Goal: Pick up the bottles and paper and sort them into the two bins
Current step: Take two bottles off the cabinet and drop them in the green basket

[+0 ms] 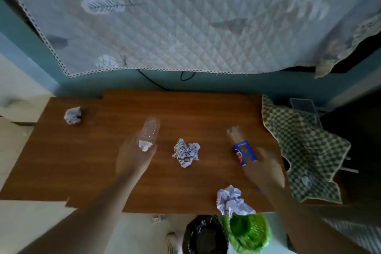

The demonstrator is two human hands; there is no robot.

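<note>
A clear bottle [149, 133] with a red-and-white label lies on the wooden table [86, 163]; my left hand [133, 158] is closed around its lower end. A clear bottle with a blue label [243, 148] lies to the right, and my right hand [266, 171] grips its lower part. Crumpled paper [186, 152] sits between the two hands. Another paper ball [72, 115] rests at the far left, and a third paper ball [233, 200] sits at the table's near edge. Below the edge stand a black-lined bin [204, 235] and a green-lined bin [247, 231].
A green checked cloth [305, 150] drapes over something at the table's right side. A quilted patterned cover [185, 22] hangs behind the table. A small scrap [158, 217] lies on the pale floor near the bins.
</note>
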